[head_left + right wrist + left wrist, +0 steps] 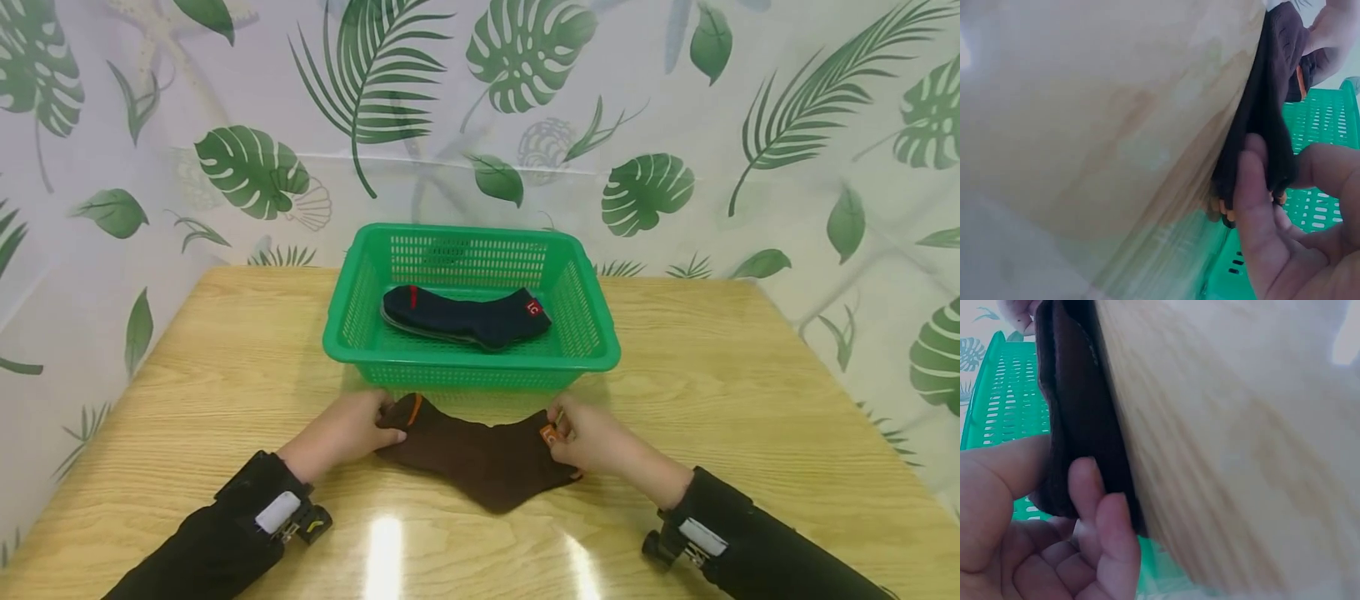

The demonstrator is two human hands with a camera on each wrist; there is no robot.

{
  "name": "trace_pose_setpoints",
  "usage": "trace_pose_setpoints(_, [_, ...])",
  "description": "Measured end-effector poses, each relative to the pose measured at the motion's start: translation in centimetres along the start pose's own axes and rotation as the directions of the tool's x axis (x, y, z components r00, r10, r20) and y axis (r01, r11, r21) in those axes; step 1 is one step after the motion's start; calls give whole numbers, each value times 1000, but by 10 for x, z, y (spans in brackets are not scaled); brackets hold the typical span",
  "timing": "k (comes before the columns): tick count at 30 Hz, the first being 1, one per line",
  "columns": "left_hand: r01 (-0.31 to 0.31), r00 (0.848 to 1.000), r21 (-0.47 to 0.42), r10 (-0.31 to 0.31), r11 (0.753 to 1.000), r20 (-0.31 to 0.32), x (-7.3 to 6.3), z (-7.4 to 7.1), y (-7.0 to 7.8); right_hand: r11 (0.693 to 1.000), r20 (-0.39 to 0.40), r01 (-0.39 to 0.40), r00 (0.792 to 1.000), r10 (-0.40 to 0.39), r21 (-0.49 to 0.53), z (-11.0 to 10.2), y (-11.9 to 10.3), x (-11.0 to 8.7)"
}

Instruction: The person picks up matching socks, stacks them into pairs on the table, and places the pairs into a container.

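Brown socks (480,454) with orange marks stretch sideways between my two hands, in front of the green basket. My left hand (358,429) pinches the toe end, beside the orange stripe. At the cuff end, by the orange label (550,434), my right hand (588,435) pinches the fabric between thumb and fingers. In the left wrist view the dark sock edge (1085,412) stands between thumb and fingers. The right wrist view has two layers of the brown sock fabric (1279,144), with fingertips tucked at the cuff.
The green plastic basket (480,362) stands on the wooden table (247,358) just beyond my hands. Dark navy socks (465,317) with red marks lie in it, a lighter layer showing beneath. Behind the table hangs a leaf-patterned cloth (450,92).
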State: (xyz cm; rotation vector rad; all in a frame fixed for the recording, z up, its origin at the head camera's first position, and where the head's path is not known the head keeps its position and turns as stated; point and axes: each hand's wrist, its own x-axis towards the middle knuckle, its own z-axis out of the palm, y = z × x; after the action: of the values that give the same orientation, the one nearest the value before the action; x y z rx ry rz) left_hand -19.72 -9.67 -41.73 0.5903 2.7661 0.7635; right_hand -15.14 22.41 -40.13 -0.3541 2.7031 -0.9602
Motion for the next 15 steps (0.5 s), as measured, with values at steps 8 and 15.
trace_pose_setpoints(8, [11, 1000, 49, -11, 999, -5, 1, 4, 2, 977, -31, 37, 999, -44, -210, 0, -1, 3])
trace_pose_setpoints(15, [23, 1000, 63, -23, 998, 0, 4, 8, 0, 963, -61, 54, 995, -72, -264, 4, 6, 7])
